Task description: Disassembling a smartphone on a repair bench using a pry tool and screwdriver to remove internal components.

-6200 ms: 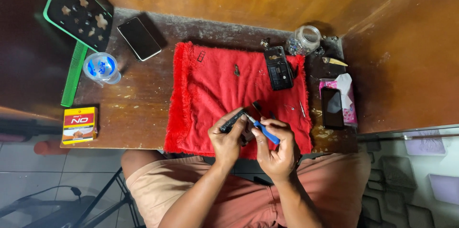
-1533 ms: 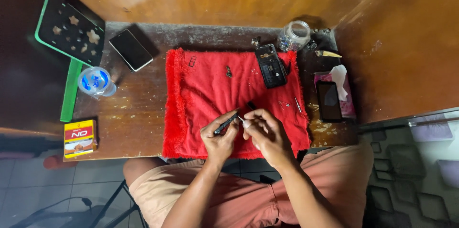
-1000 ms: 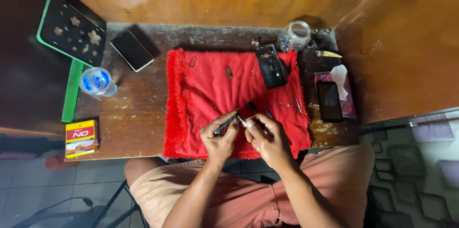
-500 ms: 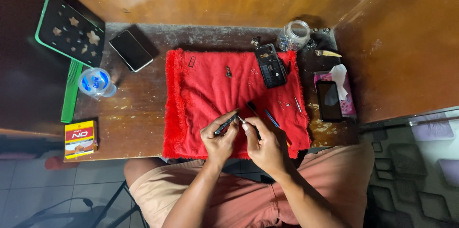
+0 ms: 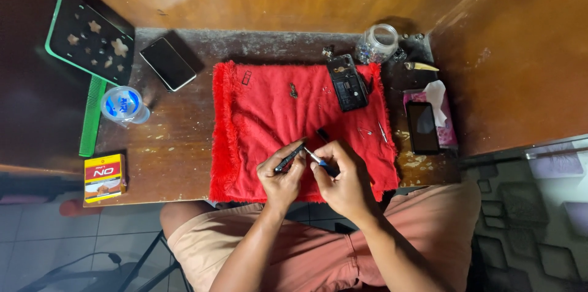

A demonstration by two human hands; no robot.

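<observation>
Near the front edge of the counter point(image 5: 177, 169), over the lower part of a red towel point(image 5: 263, 127), both hands meet. From the head camera, the left hand point(image 5: 280, 179) has its fingers closed round a small dark part point(image 5: 288, 160), tilting it up toward the other hand — likely so its face is steady and easy to reach. The right hand point(image 5: 346, 182) pinches a blue-handled screwdriver point(image 5: 320, 162) like a pen, tip set against or just beside that part; contact itself is too small to tell. The towel seems there to keep tiny pieces from rolling off.

Toward the back edge on the towel lies an opened phone point(image 5: 346, 82), insides showing, with a glass jar point(image 5: 378, 43) just behind it. Loose small bits — screws or the like — dot the cloth near it. At the right edge a dark phone point(image 5: 422, 127) rests on a pink tissue pack point(image 5: 448, 136). Left of the towel sit another phone point(image 5: 167, 63), a sealed water cup point(image 5: 121, 104), a green comb point(image 5: 90, 117) and a small yellow-and-red box point(image 5: 104, 177). Nothing stands between the hands and the opened phone.
</observation>
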